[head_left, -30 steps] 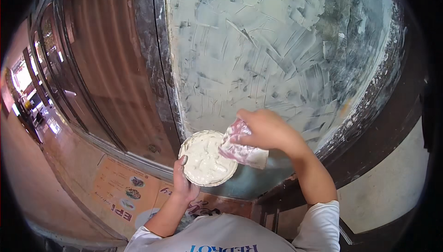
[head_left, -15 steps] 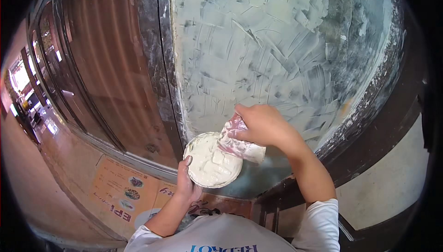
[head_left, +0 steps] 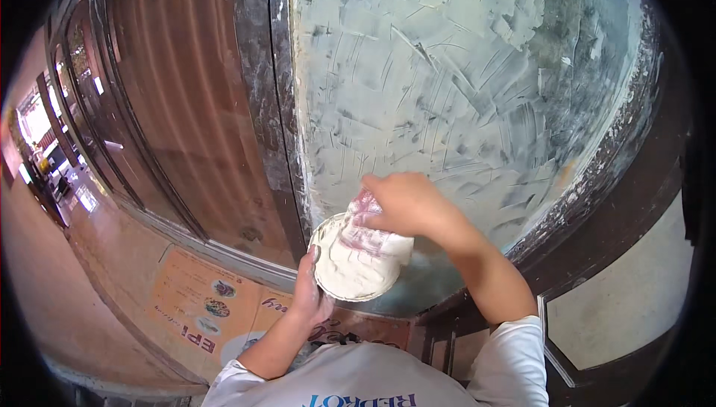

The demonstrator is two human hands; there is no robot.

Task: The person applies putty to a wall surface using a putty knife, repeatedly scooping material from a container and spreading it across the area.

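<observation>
My left hand (head_left: 308,293) grips a round tub (head_left: 356,300) from its left side, the thumb up at the rim. Thick white putty (head_left: 349,271) fills the tub, its surface ridged and uneven. Closed around a reddish flat spreader (head_left: 363,229), my right hand (head_left: 409,202) is over the tub's far right part. White putty smears the spreader, and its lower edge lies at the putty. Behind both hands stands a wall panel (head_left: 418,101) coated with patchy pale putty, streaked with trowel marks and darker bare areas.
Dark wooden frames border the panel, one post (head_left: 262,71) on the left. Beyond that is a brown curtained glass pane (head_left: 175,94). An orange printed sheet (head_left: 190,299) lies low at the left. A pale framed panel (head_left: 619,299) is at the right.
My right hand has moved left with the spreader, farther over the putty. In the picture, the tub and my left hand sit slightly farther right, as the view has shifted a little.
</observation>
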